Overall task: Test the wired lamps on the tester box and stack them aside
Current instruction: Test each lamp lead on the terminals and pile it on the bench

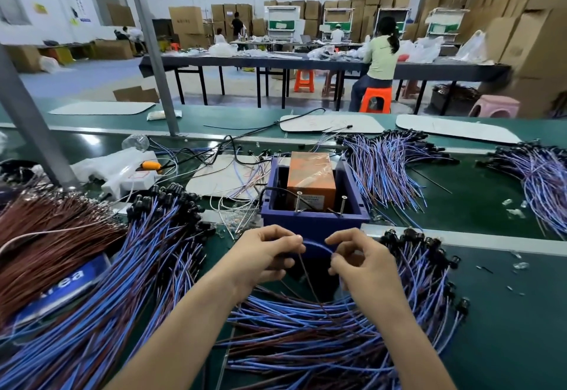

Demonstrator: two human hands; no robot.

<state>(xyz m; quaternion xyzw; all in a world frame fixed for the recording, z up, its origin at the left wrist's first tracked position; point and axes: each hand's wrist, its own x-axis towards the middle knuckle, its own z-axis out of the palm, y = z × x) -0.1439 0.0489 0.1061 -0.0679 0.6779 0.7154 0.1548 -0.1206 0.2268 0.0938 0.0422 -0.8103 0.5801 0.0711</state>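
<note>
Right now the left hand (267, 256) and the right hand (357, 262) each pinch the blue wire (319, 245), which bends across between them. Just past the fingertips (297, 240) sits the tester box (313, 222), its two screws (298, 202) standing up, one nearer each hand.

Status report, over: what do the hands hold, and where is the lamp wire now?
Left hand and right hand both pinch one blue wire. Wire in front of tester box, not on its screws. Nothing between wire and box.
</note>
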